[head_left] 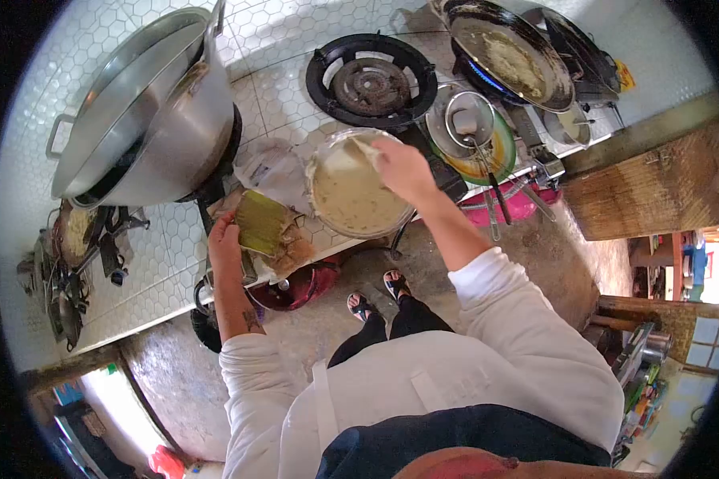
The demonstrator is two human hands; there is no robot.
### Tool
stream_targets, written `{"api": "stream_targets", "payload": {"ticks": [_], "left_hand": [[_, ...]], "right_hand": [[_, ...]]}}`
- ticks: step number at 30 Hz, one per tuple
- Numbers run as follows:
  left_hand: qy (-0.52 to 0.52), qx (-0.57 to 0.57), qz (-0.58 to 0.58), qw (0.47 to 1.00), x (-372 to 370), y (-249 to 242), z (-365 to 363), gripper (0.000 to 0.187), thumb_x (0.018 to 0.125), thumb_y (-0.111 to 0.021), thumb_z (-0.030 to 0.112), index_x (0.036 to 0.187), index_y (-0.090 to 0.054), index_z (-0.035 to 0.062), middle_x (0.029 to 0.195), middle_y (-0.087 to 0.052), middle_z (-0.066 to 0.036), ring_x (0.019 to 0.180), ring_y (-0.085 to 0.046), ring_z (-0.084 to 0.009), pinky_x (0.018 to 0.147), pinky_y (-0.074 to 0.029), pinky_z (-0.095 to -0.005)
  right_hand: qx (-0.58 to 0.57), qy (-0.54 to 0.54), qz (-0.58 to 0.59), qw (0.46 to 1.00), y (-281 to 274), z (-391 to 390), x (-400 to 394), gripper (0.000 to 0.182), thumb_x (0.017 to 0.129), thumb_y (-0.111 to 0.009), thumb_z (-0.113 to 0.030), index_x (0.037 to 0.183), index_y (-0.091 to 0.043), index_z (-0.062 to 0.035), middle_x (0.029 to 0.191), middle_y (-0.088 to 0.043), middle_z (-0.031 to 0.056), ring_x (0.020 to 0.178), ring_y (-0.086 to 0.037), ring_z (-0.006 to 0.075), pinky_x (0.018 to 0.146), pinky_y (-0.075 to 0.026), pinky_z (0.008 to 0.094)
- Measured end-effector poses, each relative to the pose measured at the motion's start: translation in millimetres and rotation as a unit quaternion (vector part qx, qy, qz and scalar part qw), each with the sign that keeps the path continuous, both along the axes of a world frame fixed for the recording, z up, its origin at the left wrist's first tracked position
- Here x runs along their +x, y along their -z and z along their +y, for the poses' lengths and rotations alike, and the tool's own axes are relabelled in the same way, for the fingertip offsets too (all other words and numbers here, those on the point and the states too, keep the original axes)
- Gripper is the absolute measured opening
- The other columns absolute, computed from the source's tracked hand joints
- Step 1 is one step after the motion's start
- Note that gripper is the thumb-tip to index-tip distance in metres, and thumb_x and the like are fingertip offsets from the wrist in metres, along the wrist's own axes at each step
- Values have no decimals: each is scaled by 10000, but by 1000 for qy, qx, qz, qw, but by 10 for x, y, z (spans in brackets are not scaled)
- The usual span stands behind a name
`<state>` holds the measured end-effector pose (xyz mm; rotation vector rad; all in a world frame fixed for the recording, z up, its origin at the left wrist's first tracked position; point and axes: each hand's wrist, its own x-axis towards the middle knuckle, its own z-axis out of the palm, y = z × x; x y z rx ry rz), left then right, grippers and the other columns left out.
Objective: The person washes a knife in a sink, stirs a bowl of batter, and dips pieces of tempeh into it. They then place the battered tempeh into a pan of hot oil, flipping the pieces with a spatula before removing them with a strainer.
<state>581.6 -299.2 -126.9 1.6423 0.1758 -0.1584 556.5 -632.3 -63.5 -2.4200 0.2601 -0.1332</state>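
Note:
My left hand [225, 239] is closed on the left edge of a green leaf piece [261, 222], which lies over brown, crumpled paper [291, 251] at the counter's edge. To its right stands a round bowl [318, 209] of pale, creamy batter [359, 199] with small bits in it. Above the bowl's upper right part, my right hand [403, 169] has its fingers closed around something pale that reaches toward the batter; I cannot make out what it is. A crumpled clear plastic bag [273, 169] lies between the leaf and the bowl.
Large metal pots [156, 120] stand at the left. Behind the bowl is an unlit burner [371, 84]. At the upper right, a pan [507, 60] sits over a blue flame. A strainer [470, 120] rests on a green-rimmed plate [499, 152]. A red basin [303, 286] is below the counter.

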Motion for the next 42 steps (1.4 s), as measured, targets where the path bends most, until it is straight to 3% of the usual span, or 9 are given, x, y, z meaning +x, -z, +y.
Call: {"api": "stream_targets", "payload": {"ticks": [3, 5, 12, 15, 19, 21, 25, 37, 42], "left_hand": [[-38, 49, 4, 998, 81, 104, -27, 330, 774, -427, 78, 1071, -542, -10, 944, -565, -48, 874, -521, -148, 784, -397, -264], [-42, 230, -50, 971, 157, 373, 25, 337, 787, -449, 130, 1084, -530, -7, 945, -583, -113, 902, -546, -232, 835, -396, -317], [-114, 533, -118, 830, -275, -16, -397, 398, 765, -569, 179, 1134, -495, 48, 1103, -513, -194, 1076, -460, -347, 902, -375, -424], [-126, 492, -232, 829, -433, -57, -528, 422, 741, -602, 163, 1137, -495, 60, 1144, -475, -202, 1098, -433, -342, 893, -379, -419], [-15, 277, -53, 959, -712, -90, -873, 398, 740, -625, 158, 1094, -505, 24, 1008, -551, -148, 915, -543, -242, 794, -426, -337], [-9, 158, -61, 986, -782, 477, -942, 369, 755, -628, 166, 1068, -512, 8, 921, -567, -103, 801, -556, -184, 719, -446, -310], [-17, 14, 55, 998, -963, 377, -1399, 347, 815, -577, 149, 1103, -458, -5, 858, -548, -95, 766, -581, -163, 621, -461, -262], [-85, -44, 108, 990, -934, 402, -1765, 249, 842, -506, 72, 1059, -392, 34, 766, -564, -72, 617, -587, -133, 500, -460, -238], [-92, -48, 101, 989, -953, 402, -1787, 267, 837, -510, 59, 1069, -382, 24, 751, -559, -76, 593, -580, -133, 486, -457, -240]], "right_hand": [[-106, -116, 63, 986, 117, 163, -98, 311, 795, -457, -191, 1087, -532, -117, 1076, -546, 170, 931, -565, 372, 766, -448, 500], [-167, -175, 119, 963, 342, 135, -106, 323, 795, -468, -252, 1091, -539, -144, 1192, -459, 170, 1076, -481, 352, 819, -394, 557], [-413, -135, 98, 895, 538, -224, -185, 309, 754, -538, -302, 994, -616, -123, 1098, -491, 109, 1010, -455, 252, 751, -371, 394], [-437, -179, 166, 866, 490, -230, -116, 287, 786, -494, -292, 961, -650, -126, 1072, -536, 109, 1008, -472, 243, 741, -372, 396], [-327, -166, 220, 904, 69, -203, -37, 206, 756, -508, -196, 835, -680, -115, 832, -654, 89, 800, -628, 246, 627, -466, 405], [-372, -180, 177, 893, -46, -278, 10, 198, 744, -504, -169, 820, -677, -108, 834, -662, 89, 779, -647, 252, 583, -492, 413], [-395, -142, 171, 891, -377, -414, 57, 221, 749, -490, -173, 852, -670, -100, 882, -657, 99, 809, -642, 252, 613, -493, 402], [-249, -219, 329, 884, 693, -403, 545, 358, 792, -432, -192, 1085, -592, -63, 1150, -548, 155, 1052, -536, 323, 844, -440, 440], [-252, -179, 296, 904, 493, -765, 417, 346, 795, -427, -203, 1062, -589, -54, 1105, -568, 168, 1018, -554, 319, 838, -440, 444]]}}
